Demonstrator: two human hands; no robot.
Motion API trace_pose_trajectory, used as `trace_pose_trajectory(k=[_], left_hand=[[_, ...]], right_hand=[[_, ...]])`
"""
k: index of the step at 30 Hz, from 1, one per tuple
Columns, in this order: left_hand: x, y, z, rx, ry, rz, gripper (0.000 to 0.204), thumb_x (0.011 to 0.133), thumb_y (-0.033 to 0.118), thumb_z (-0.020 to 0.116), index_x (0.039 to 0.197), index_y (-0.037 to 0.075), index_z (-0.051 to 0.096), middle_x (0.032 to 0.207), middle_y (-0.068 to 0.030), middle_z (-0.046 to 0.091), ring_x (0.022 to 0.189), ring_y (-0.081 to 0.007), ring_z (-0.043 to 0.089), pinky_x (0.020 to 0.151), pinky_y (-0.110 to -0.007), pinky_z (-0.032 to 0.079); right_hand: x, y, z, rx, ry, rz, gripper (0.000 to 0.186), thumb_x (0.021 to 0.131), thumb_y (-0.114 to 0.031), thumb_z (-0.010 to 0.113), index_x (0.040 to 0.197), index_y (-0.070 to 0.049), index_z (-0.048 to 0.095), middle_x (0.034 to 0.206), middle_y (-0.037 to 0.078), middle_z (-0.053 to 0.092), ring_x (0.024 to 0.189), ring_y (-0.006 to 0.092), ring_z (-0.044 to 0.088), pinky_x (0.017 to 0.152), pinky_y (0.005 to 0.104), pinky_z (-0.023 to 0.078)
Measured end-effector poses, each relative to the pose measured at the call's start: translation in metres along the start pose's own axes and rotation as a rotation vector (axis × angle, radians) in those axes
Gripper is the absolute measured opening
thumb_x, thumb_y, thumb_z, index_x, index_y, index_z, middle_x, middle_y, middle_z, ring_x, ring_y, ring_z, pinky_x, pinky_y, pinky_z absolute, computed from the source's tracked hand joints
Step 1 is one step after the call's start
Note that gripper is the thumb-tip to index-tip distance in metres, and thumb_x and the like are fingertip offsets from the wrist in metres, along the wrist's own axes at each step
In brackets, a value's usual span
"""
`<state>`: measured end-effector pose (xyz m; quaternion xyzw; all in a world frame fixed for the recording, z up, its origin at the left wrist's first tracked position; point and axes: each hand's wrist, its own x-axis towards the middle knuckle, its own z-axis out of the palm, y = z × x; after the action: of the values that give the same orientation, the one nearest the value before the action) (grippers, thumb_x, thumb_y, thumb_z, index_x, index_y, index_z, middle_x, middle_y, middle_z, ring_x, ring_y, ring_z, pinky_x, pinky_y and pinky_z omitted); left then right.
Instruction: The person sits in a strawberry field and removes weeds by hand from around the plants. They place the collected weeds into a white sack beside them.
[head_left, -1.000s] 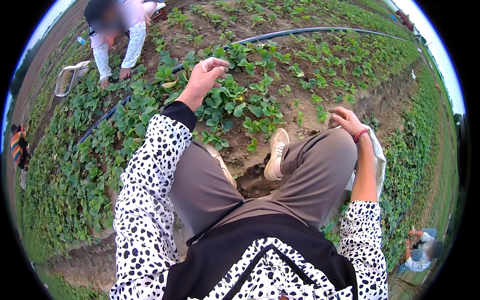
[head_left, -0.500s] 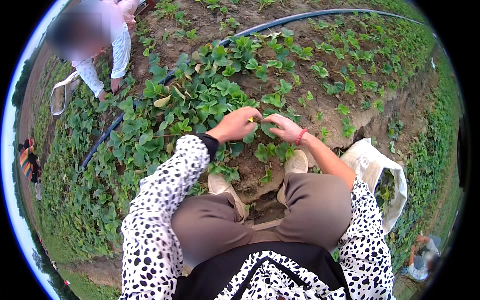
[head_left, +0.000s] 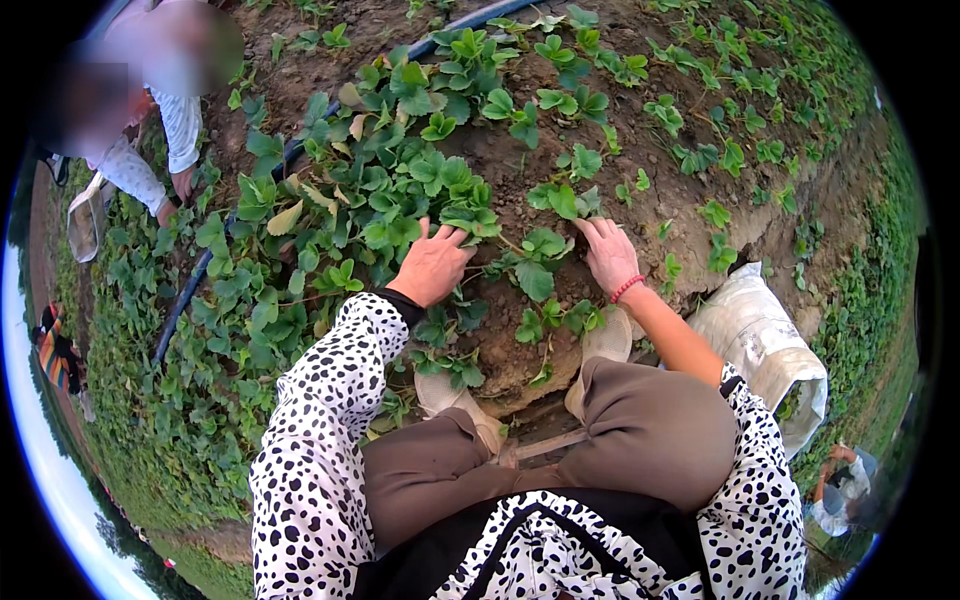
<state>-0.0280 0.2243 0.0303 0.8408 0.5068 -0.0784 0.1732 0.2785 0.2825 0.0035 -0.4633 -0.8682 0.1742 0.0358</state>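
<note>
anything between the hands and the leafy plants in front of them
Nothing visible stands in the way. The left hand is at the edge of the leafy plants, and the right hand is beside leaves a little farther right. What lies under the foliage is hidden.

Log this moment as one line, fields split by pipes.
left hand: open, at green leaves | right hand: open, at small leaf clump | white sack: beside right leg, mouth open | dark hose: beyond left hand
</note>
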Motion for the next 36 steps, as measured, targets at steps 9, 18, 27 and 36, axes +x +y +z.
trace_pose_trajectory(k=[9, 18, 27, 36], left_hand=[[-0.011, 0.000, 0.005, -0.064, 0.094, 0.045, 0.028, 0.078, 0.015, 0.059, 0.105, 0.013, 0.062, 0.117, -0.0086, 0.050, 0.120, -0.0263, 0.040, 0.104, -0.056, 0.025], [0.006, 0.046, -0.019, 0.042, 0.162, 0.335, 0.031, 0.078, 0.008, 0.053, 0.109, 0.012, 0.055, 0.130, -0.0061, 0.046, 0.132, -0.0203, 0.032, 0.112, -0.053, 0.015], [0.031, 0.035, -0.005, 0.148, 0.070, 0.072, 0.032, 0.073, 0.006, 0.058, 0.105, 0.010, 0.055, 0.121, -0.0071, 0.049, 0.131, -0.0269, 0.032, 0.108, -0.060, 0.011], [0.026, 0.031, -0.004, 0.027, 0.119, 0.065, 0.029, 0.074, 0.006, 0.059, 0.103, 0.011, 0.056, 0.121, -0.0053, 0.048, 0.128, -0.0236, 0.035, 0.108, -0.060, 0.013]], right_hand=[[-0.057, 0.041, 0.002, 0.485, 0.231, 0.516, 0.028, 0.078, -0.008, 0.058, 0.107, -0.006, 0.057, 0.093, 0.013, 0.060, 0.088, 0.0291, 0.058, 0.079, 0.0383, 0.045], [-0.016, 0.008, -0.023, 0.454, 0.301, 0.179, 0.016, 0.080, -0.004, 0.053, 0.094, -0.005, 0.060, 0.089, 0.011, 0.059, 0.084, 0.0283, 0.059, 0.073, 0.0359, 0.047], [-0.003, 0.012, 0.023, 0.138, 0.085, 0.091, 0.013, 0.078, -0.014, 0.057, 0.089, -0.009, 0.059, 0.084, 0.008, 0.057, 0.086, 0.0264, 0.057, 0.072, 0.0378, 0.046], [0.012, 0.021, 0.016, 0.411, 0.146, 0.426, 0.020, 0.079, -0.018, 0.059, 0.097, -0.009, 0.055, 0.091, 0.011, 0.055, 0.082, 0.0297, 0.060, 0.067, 0.0418, 0.048]])
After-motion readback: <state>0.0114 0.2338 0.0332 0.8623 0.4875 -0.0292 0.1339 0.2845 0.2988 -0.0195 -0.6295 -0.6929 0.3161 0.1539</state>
